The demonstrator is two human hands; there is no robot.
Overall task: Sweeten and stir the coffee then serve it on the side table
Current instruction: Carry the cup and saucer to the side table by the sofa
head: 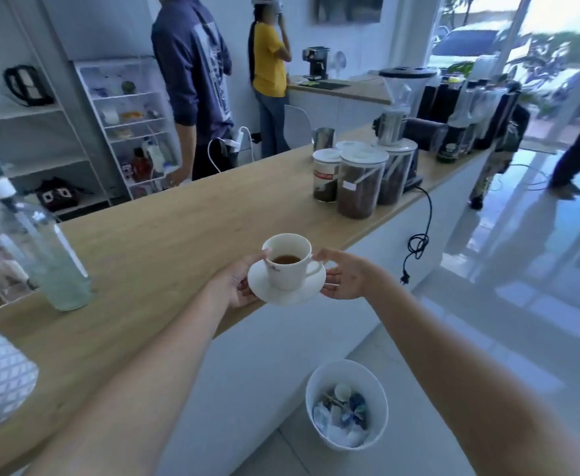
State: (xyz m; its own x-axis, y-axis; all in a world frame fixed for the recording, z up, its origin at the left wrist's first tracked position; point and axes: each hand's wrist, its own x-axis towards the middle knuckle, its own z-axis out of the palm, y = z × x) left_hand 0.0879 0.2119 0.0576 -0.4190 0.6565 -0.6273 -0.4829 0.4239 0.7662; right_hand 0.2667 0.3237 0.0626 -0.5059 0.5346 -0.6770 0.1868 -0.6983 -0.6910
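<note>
A white cup (288, 269) with dark coffee (284, 259) in it stands on a white saucer (292, 293). Both are held in the air over the front edge of the wooden counter (165, 249). My left hand (237, 283) grips the saucer's left rim, thumb up against the cup's side. My right hand (345, 278) holds the saucer's right rim beside the cup's handle. The cup stands upright and is about half full.
A glass bottle (46, 255) stands at the counter's left. Coffee jars (359, 183) and grinders (398, 104) line its far right, with a black cord (420, 235) hanging down. A white bin (347, 407) sits on the floor below. Two people (196, 80) stand behind the counter.
</note>
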